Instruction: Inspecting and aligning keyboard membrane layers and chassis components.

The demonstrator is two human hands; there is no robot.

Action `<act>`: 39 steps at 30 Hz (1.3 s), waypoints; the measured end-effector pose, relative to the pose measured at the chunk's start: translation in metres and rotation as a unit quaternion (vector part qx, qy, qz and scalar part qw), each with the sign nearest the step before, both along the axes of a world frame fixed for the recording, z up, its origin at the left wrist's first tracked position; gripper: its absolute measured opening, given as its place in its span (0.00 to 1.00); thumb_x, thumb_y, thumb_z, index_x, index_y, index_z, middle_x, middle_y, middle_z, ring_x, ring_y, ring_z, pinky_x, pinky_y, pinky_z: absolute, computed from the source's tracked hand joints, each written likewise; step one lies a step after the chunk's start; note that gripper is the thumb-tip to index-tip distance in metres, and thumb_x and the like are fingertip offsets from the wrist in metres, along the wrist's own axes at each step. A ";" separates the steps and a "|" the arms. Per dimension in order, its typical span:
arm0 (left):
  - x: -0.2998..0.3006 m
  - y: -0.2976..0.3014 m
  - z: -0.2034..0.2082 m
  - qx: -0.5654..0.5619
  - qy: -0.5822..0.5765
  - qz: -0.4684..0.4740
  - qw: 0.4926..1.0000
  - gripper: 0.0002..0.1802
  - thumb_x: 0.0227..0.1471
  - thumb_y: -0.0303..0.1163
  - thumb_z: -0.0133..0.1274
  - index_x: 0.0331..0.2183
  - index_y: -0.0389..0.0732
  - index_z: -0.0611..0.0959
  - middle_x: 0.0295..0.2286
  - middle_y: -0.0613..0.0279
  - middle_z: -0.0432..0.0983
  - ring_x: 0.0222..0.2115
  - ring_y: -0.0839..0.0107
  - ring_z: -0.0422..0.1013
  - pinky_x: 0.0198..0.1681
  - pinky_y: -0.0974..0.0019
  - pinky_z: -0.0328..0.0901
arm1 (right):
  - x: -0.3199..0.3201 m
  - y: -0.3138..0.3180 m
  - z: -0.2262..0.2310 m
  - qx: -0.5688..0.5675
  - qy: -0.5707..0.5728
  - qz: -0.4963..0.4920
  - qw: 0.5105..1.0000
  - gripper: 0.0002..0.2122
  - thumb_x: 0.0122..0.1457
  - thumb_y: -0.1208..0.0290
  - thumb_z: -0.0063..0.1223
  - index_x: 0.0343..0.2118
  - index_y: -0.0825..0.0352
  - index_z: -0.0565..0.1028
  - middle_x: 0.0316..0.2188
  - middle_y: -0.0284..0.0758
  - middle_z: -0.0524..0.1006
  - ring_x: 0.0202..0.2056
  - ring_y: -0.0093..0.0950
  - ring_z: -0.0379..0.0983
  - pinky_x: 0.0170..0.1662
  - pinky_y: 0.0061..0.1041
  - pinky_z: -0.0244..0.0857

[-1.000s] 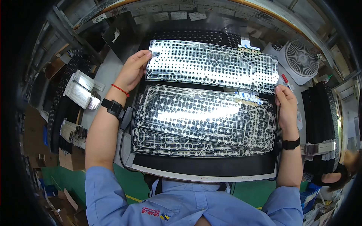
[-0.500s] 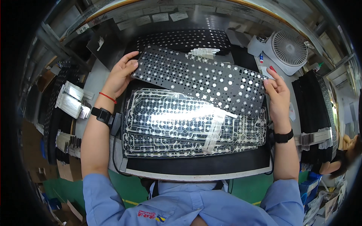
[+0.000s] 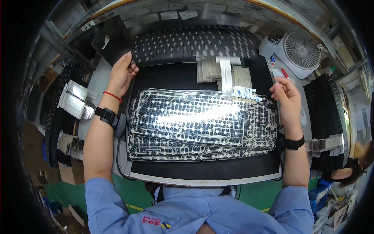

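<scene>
A black keyboard sheet (image 3: 171, 45) dotted with pale spots lies over the stack at the far side, blurred by motion. My left hand (image 3: 124, 70) pinches its near left corner between thumb and curled fingers. My right hand (image 3: 287, 97) is off the sheet at the right, fingers loosely bent and apart with nothing in them. A pale flat ribbon tail (image 3: 226, 74) runs from the sheet's near edge toward me. Nearer to me lies a pile of clear keyboard circuit films (image 3: 194, 128) with silver traces, the lower ones slightly askew; glare covers its middle.
Grey ribbon tails (image 3: 208, 70) bunch beside the pale one. A white fan (image 3: 302, 50) stands at the back right, near a red marker (image 3: 284, 73) and a blue-white marker (image 3: 272, 60). Black sheet stacks (image 3: 325, 109) flank the bench. Another person (image 3: 346, 167) is at far right.
The dotted sheet has moved from above the circuit films to the far stack and levelled out. My right hand has let go of it. Its tail has left the films' middle.
</scene>
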State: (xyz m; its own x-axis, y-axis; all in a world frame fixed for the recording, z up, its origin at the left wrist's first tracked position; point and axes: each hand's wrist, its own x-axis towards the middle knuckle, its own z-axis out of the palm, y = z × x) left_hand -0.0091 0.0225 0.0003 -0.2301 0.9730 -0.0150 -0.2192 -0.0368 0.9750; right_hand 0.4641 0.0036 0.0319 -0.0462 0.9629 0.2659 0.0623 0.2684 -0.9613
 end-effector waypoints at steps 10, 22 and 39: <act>0.001 -0.001 0.000 -0.027 0.023 -0.025 0.999 0.18 0.61 0.37 0.43 0.49 0.39 0.72 0.38 0.62 0.74 0.33 0.78 0.70 0.33 0.77 0.63 | -0.008 -0.012 0.012 0.014 -0.390 0.102 0.915 0.15 0.41 0.67 0.68 0.24 0.68 0.70 0.18 0.26 0.63 0.22 0.18 0.57 0.25 0.20 0.53; 0.019 -0.013 0.011 -0.075 0.046 -0.254 0.963 0.24 0.63 0.44 0.36 0.46 0.33 0.72 0.37 0.56 0.76 0.34 0.74 0.74 0.37 0.74 0.70 | -0.002 -0.008 -0.001 0.010 -0.309 0.043 0.950 0.12 0.48 0.69 0.64 0.21 0.68 0.71 0.16 0.24 0.66 0.20 0.14 0.57 0.23 0.18 0.51; 0.016 -0.009 0.005 -0.041 0.120 -0.238 0.963 0.09 0.57 0.34 0.50 0.35 0.39 0.78 0.23 0.75 0.71 0.19 0.88 0.62 0.21 0.84 0.55 | 0.010 0.009 -0.014 -0.027 -0.084 -0.044 0.995 0.08 0.59 0.68 0.54 0.28 0.67 0.73 0.23 0.22 0.70 0.25 0.12 0.61 0.30 0.12 0.54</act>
